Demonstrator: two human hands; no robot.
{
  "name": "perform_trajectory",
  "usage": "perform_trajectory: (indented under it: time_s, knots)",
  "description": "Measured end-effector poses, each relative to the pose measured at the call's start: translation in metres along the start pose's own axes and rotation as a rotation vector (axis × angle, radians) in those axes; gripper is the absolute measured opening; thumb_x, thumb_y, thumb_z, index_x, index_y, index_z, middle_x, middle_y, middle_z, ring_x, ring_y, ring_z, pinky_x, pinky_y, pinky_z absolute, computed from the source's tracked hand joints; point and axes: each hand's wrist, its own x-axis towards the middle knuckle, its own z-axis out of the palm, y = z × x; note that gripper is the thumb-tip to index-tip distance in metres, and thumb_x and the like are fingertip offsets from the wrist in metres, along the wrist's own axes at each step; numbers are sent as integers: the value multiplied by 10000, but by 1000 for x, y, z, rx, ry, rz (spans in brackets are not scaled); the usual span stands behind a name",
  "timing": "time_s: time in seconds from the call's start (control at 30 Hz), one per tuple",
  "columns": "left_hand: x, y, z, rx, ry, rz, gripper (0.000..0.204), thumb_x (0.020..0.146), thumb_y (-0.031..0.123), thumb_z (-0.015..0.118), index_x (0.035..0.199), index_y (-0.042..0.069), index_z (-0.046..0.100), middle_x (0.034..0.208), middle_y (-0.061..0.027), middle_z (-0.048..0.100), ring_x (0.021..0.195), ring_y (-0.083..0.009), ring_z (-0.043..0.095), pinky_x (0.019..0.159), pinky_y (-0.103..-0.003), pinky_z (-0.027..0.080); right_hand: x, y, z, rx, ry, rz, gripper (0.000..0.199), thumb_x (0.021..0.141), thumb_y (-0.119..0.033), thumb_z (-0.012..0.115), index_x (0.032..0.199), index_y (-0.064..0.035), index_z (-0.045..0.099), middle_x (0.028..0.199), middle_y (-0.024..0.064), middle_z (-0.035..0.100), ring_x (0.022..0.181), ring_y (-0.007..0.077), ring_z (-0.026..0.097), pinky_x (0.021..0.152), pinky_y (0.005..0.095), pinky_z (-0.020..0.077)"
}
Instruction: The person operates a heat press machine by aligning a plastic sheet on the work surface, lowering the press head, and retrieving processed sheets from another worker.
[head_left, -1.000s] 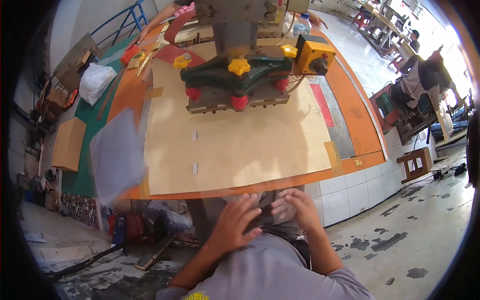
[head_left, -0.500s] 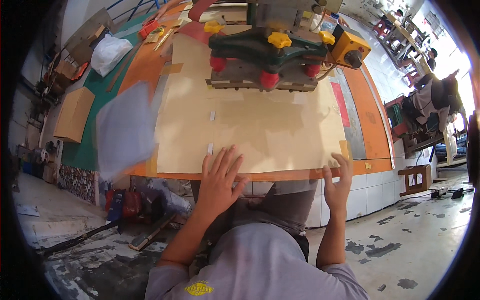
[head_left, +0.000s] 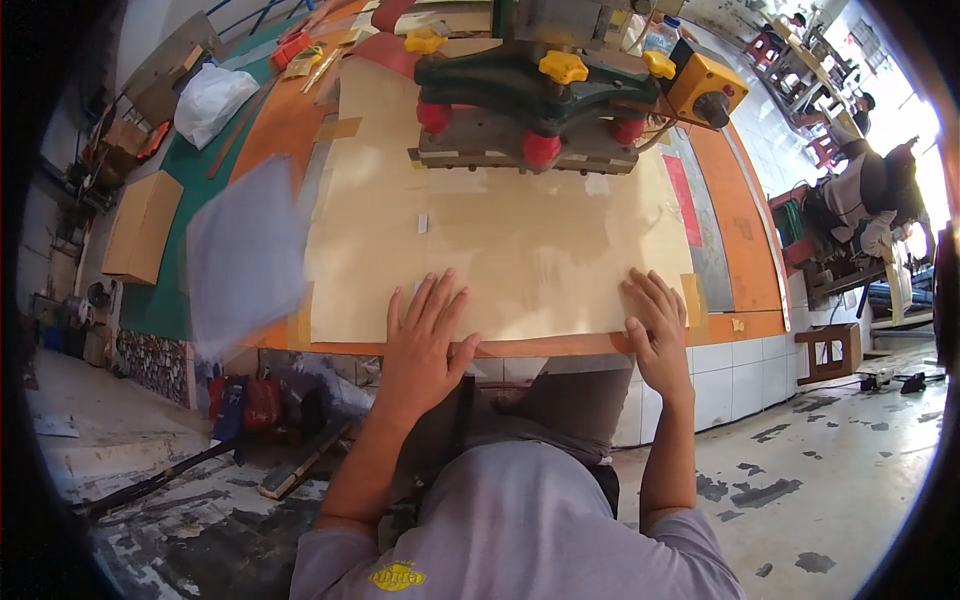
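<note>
A cream sheet (head_left: pixel 520 250) lies on the work table under a press head (head_left: pixel 540 100) with a dark green frame, yellow knobs and red cushions. Fingers spread, my left hand (head_left: pixel 426 332) rests flat on its near edge, left of the middle. My right hand (head_left: pixel 658 332) lies on the near right corner, fingers stretched forward beside a strip of tan tape (head_left: pixel 694 300). Neither hand holds anything. One small white tab (head_left: pixel 423 223) shows on the sheet ahead of my left hand.
Left of the sheet lies a translucent plastic sheet (head_left: pixel 245 260). Farther left are a cardboard box (head_left: pixel 145 228) and a white plastic bag (head_left: pixel 213 105) on a green surface. A yellow control box (head_left: pixel 705 90) juts out at the press's right. Other people sit at far right.
My right hand has come left and forward, from curled at the corner to flat on the sheet. My left hand has shifted slightly forward and left, and the nearer white tab is now hidden.
</note>
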Motion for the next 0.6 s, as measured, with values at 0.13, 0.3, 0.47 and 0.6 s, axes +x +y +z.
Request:
perform_trajectory:
  time_s: [0.13, 0.3, 0.47, 0.6]
  knots:
    - [0, -1, 2, -12, 5, 2, 541, 1031, 387, 587, 1479, 84, 568, 1658, -119, 428, 1535, -337, 379, 1267, -594, 191, 0, 0, 0, -16, -17, 1, 515, 1049, -391, 525, 1428, -64, 646, 1566, 113, 556, 1537, 333, 386, 1273, 511, 209]
    - [2, -5, -5, -68, 46, 21, 541, 1028, 386, 590, 1467, 70, 584, 1633, -132, 458, 1525, -380, 381, 1267, -598, 194, 0, -2, 1, -31, -41, 18, 521, 1036, -414, 589, 1460, -113, 629, 1601, 60, 527, 1556, 325, 360, 1285, 540, 182]
    - [6, -33, -18, -126, 21, 40, 543, 1035, 387, 564, 1470, 62, 585, 1619, -133, 478, 1520, -369, 397, 1266, -588, 215, -1, 2, 1, -60, -46, -2, 542, 1038, -420, 578, 1485, -115, 602, 1613, 51, 513, 1562, 320, 350, 1285, 543, 184]
    - [5, -44, -13, -147, 4, 48, 537, 1044, 382, 537, 1470, 60, 588, 1613, -121, 491, 1516, -348, 413, 1266, -571, 234, 0, 1, 5, -90, -27, -23, 530, 1043, -402, 559, 1486, -114, 601, 1613, 48, 513, 1555, 327, 362, 1280, 543, 200]
